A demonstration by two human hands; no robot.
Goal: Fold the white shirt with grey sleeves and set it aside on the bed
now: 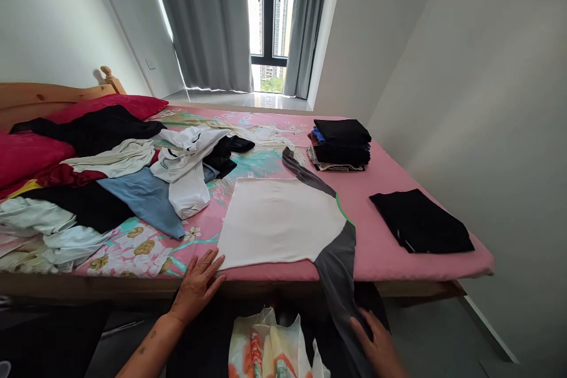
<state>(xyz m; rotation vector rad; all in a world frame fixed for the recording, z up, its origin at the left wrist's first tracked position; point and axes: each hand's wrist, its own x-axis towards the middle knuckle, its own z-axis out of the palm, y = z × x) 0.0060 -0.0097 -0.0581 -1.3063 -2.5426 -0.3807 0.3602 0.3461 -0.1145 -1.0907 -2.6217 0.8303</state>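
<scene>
A white long-sleeved shirt (pixel 279 221) with dark grey sleeves and a green neck edge lies flat on the bed, its neck to the right. My left hand (pixel 197 283) is open, fingers spread, with the fingertips at the shirt's near hem corner by the bed edge. The near grey sleeve (pixel 334 271) hangs over that edge toward me. Low on this sleeve, my right hand (pixel 376 342) has its thumb across the cloth; part of the hand is hidden or out of frame. The far sleeve stretches away, slightly bent.
Loose clothes (pixel 137 183) lie heaped on the left of the bed (pixel 266 273), near red pillows (pixel 133 105). A stack of folded clothes (pixel 341 144) stands at the back right. Closer sits a folded black garment (pixel 420 221). A printed bag (pixel 270 345) is below, between my arms.
</scene>
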